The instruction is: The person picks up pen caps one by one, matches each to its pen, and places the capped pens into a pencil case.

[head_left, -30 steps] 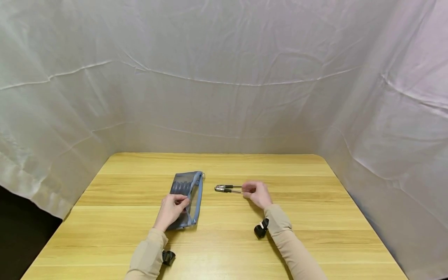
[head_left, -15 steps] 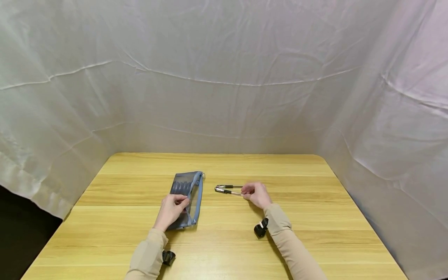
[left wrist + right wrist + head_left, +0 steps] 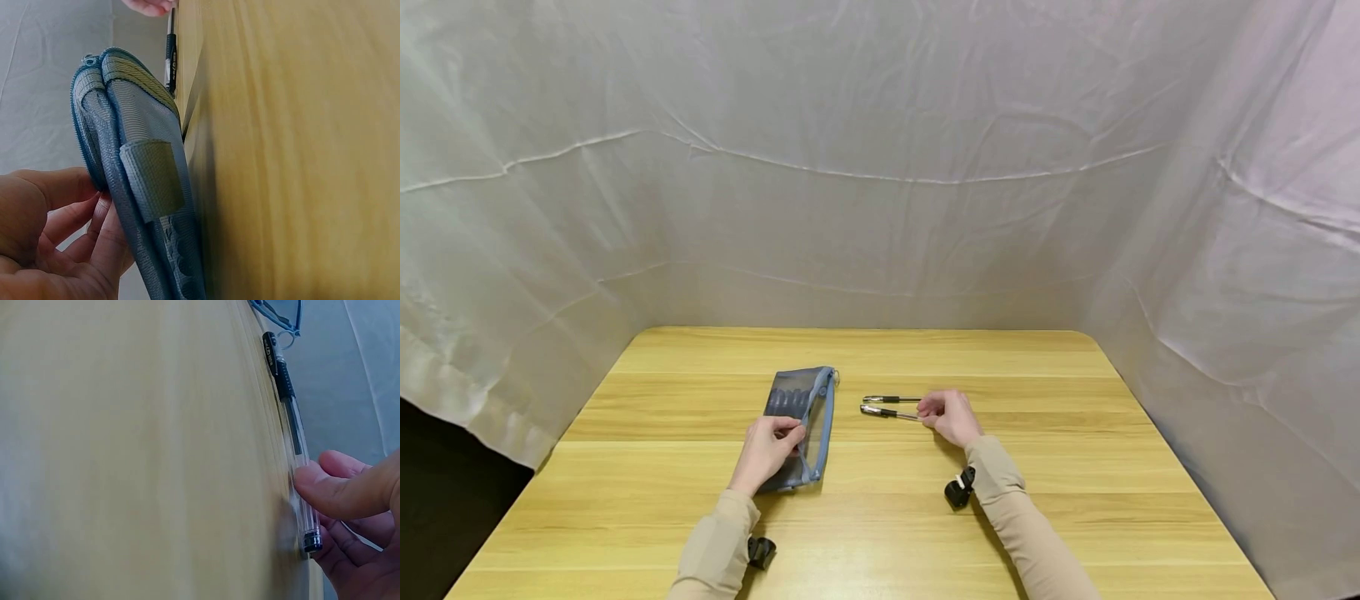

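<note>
My left hand (image 3: 769, 450) pinches the open edge of a blue mesh pencil case (image 3: 790, 387) between thumb and fingers. The case gapes toward the right, and dark rounded shapes show through its mesh. In the left wrist view a fabric tab (image 3: 152, 178) sits on the end of the case. My right hand (image 3: 952, 417) pinches the rear part of the nearer gel pen (image 3: 887, 412), its thumb on the clear barrel in the right wrist view. That pen's black cap points left toward the case. Just behind lies a second gel pen (image 3: 887, 399), its rear end hidden by the fingers.
Both pens and the case are on a wood-grain table (image 3: 880, 533). A pale cloth curtain (image 3: 880, 208) surrounds its back and sides. A small metal ring (image 3: 837, 377) hangs at the case's far corner. Each wrist wears a black camera (image 3: 958, 489).
The nearer pen has shifted slightly toward me, so the gap between the two pens' caps has widened. My right hand has settled on it; the left hand and case stay put.
</note>
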`<state>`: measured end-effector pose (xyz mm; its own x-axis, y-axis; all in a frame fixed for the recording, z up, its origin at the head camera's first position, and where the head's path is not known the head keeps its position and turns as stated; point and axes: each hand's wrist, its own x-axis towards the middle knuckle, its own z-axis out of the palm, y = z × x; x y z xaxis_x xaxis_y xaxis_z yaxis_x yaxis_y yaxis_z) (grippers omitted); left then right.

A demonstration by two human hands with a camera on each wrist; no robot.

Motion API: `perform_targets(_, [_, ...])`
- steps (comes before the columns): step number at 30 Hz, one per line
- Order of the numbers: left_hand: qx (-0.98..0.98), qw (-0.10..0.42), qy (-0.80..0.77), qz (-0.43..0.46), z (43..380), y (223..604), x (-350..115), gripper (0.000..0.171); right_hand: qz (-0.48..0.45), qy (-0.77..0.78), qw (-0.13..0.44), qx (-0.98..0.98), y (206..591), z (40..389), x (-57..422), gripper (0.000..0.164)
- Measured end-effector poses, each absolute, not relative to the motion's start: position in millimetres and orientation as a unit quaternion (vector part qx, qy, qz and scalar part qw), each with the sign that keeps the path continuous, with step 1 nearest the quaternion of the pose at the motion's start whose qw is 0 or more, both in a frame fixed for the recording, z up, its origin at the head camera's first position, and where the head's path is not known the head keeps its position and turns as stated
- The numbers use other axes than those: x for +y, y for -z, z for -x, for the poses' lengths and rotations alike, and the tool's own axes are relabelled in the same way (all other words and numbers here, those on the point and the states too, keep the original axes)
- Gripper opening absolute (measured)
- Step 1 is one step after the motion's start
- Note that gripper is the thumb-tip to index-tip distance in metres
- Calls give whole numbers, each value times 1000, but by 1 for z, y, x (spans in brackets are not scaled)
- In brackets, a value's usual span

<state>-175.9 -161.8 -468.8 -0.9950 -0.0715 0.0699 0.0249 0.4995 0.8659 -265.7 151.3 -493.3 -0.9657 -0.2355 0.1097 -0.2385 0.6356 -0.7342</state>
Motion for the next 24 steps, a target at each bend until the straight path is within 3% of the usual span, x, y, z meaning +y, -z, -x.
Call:
perform_targets(8, [-865, 48, 499, -14, 176, 468, -162, 20, -144, -402, -10, -904, 489, 261, 152, 16])
perform_targets(24, [-864, 46, 501, -15, 175, 468, -162, 20, -241, -376, -39, -894, 482, 255, 158, 31])
